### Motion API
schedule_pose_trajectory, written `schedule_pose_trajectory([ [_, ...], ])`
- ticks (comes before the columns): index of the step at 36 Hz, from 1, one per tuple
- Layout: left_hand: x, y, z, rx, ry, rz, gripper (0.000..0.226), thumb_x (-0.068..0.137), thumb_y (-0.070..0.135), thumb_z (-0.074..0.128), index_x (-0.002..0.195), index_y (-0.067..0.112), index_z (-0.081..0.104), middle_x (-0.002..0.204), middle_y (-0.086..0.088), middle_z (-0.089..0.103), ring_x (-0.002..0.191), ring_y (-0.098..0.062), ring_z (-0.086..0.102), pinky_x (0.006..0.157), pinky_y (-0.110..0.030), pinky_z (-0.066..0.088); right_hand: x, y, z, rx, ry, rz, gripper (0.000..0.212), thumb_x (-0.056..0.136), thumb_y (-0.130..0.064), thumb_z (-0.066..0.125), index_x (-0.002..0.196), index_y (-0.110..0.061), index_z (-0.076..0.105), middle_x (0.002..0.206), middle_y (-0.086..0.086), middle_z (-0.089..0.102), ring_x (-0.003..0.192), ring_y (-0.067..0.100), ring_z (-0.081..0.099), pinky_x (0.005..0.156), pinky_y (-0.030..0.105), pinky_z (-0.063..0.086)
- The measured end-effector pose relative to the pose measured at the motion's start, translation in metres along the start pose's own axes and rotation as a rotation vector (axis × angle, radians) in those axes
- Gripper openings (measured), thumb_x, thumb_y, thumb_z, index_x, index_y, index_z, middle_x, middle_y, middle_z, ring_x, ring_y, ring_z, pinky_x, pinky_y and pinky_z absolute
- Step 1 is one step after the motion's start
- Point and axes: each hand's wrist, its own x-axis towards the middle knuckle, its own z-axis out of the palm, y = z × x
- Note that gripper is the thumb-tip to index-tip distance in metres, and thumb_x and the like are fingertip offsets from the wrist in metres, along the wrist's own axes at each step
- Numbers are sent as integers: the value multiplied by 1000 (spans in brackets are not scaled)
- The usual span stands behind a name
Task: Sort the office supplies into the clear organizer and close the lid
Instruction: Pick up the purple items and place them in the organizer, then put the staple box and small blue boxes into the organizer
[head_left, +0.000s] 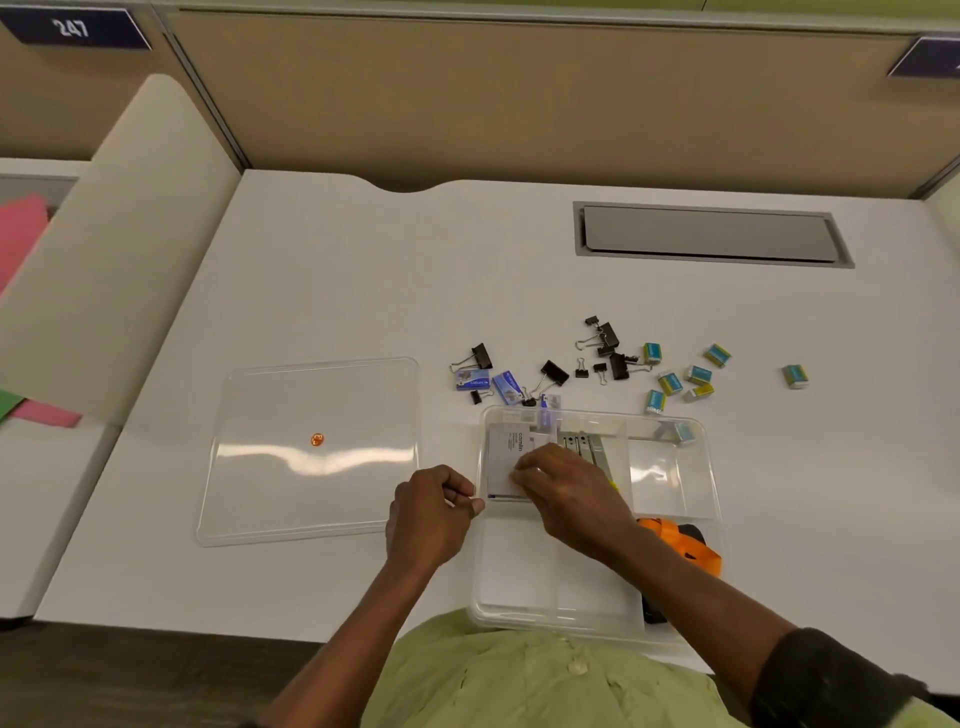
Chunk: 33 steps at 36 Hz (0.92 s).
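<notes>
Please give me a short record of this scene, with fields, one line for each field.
organizer: clear organizer open, at desk's near edge
lid: lid off, flat on desk, left of organizer
right hand: right hand on white cards in far-left compartment
left hand: left hand at organizer's left rim
unsorted: binder clips, erasers, staple boxes on desk beyond organizer

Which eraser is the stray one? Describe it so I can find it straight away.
Start at the grey hatch set into the desk and drop towards the organizer. Right of the eraser cluster lies the stray eraser. It alone sits apart, farthest right, with bare desk all round it.
</notes>
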Motion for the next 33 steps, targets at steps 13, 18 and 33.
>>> schedule_pose_trajectory([
  [13,57,32,-27,194,-72,4,36,73,56,85,84,26,69,90,4,72,92,-21,70,85,-38,59,76,48,-34,148,76,572,23,89,-38,69,106,-22,68,98,-1,68,92,16,62,74,38,56],
  [18,90,56,-30,316,142,197,30,88,41,77,107,19,68,109,-3,70,102,-27,66,84,-40,55,115,69,-42,108,-272,791,47,77,-53,79,97,-14,63,96,5,69,87,22,63,71,35,52],
  [33,153,56,1,609,39,570,50,84,14,80,129,11,58,127,-8,59,117,-26,55,80,-37,54,131,73,-30,171,-421,988,49,76,-31,83,113,-14,56,105,5,60,98,26,58,74,33,45],
])
